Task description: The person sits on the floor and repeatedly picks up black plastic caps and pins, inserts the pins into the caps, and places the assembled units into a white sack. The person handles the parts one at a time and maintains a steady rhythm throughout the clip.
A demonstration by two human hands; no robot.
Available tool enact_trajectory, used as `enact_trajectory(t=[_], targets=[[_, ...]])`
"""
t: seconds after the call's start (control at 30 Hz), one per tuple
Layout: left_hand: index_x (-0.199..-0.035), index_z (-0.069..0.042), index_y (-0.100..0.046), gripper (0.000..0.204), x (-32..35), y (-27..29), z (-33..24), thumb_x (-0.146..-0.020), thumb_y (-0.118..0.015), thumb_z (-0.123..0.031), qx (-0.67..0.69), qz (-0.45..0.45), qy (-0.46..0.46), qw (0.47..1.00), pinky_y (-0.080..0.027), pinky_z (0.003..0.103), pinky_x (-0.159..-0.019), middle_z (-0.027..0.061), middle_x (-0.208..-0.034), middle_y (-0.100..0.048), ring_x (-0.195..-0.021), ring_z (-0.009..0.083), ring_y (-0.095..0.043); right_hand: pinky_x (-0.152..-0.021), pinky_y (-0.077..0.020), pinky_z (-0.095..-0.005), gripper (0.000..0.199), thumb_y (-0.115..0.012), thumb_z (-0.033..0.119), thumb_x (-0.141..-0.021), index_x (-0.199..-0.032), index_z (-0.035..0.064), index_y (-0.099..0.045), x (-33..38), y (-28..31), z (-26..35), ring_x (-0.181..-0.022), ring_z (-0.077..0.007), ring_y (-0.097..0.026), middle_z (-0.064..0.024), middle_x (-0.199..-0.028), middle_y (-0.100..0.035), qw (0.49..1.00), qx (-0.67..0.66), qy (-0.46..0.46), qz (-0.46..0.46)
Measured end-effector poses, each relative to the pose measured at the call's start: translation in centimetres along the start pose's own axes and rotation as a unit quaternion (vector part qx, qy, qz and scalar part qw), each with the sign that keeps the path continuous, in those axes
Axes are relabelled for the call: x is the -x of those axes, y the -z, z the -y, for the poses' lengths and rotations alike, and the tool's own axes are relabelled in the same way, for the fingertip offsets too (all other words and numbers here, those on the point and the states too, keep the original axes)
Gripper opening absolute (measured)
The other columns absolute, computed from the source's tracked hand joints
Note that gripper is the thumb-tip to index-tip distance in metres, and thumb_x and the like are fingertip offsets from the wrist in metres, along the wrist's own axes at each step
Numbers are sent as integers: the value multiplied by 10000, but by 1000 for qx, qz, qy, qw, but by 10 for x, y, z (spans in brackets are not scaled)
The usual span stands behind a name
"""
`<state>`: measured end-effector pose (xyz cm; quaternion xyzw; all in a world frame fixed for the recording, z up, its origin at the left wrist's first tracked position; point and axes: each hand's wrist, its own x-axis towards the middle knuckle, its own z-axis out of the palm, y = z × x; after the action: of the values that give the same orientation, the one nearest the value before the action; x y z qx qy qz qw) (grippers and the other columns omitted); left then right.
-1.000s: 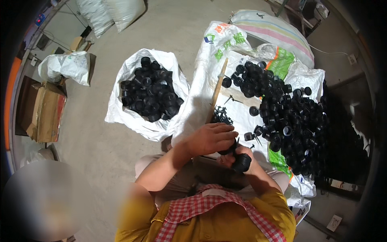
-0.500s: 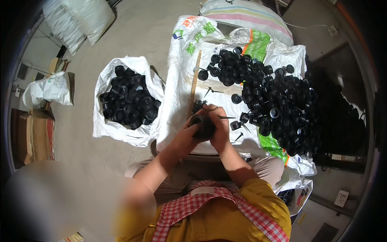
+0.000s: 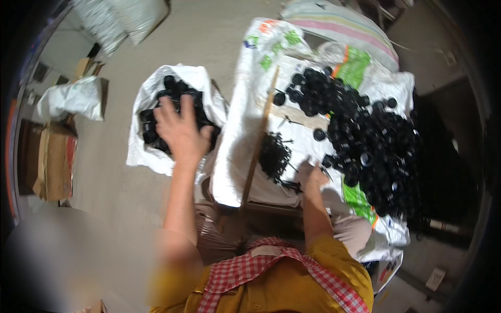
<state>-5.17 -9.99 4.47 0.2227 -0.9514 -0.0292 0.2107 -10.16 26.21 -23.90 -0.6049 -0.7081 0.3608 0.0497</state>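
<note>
Head view: left hand (image 3: 182, 129), grip spread apart, over black caps (image 3: 148, 126) already in 1 white sack (image 3: 136, 152); a larger heap (image 3: 360, 141) lies loose on the sheet-covered bench (image 3: 227, 180). Right hand (image 3: 315, 180) is beside thin black pins (image 3: 273, 156); its grip I cannot tell.

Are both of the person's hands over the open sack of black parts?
No, only the left hand is over the sack; the right hand is over the white sheeting.

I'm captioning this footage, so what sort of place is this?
Probably a small workshop or packing area: many loose black parts lie heaped, an open white sack holds similar ones, and a striped sack sits behind.
</note>
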Motion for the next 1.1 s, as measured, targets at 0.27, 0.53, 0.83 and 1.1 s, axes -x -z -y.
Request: enact_trajectory(t=[0.27,0.53,0.83,1.1], targets=[[-1353,-92,-457,779,35,-17,-47,-665,-777,-267,137,145,-182,963,-312,519,-1028,249,-1438,-315,-1328,463,-256,-662,-549,-405,376,-645,53,-772,-1100,-85,-520,-87,-6,-25,-789,-255,-643,-139,-963,-645,958,-204,-133,150],[-1350,-38,-414,636,66,-39,-78,-843,-674,-321,471,277,-17,837,-339,468,-1037,280,-1331,-432,-1255,401,-414,-798,-498,-325,796,-648,-101,-711,-1406,23,-279,109,82,28,-841,-231,-594,-109,-1044,-619,822,-208,416,329],[-1216,-8,-519,491,55,-32,-60,-756,-687,2,682,515,83,513,-488,295,-834,69,-1044,-604,-906,155,-592,-745,-429,-331,340,-663,-113,-682,-966,48,-569,163,170,105,-847,-233,-541,-79,-979,-642,616,15,527,586],[-1018,-25,-610,327,71,-25,-63,-701,-651,42,622,424,-67,655,-499,326,-825,82,-992,-635,-916,214,-613,-720,-440,-365,151,-667,79,-793,-919,59,-587,159,174,105,-804,-254,-554,-56,-943,-644,533,40,627,567]])
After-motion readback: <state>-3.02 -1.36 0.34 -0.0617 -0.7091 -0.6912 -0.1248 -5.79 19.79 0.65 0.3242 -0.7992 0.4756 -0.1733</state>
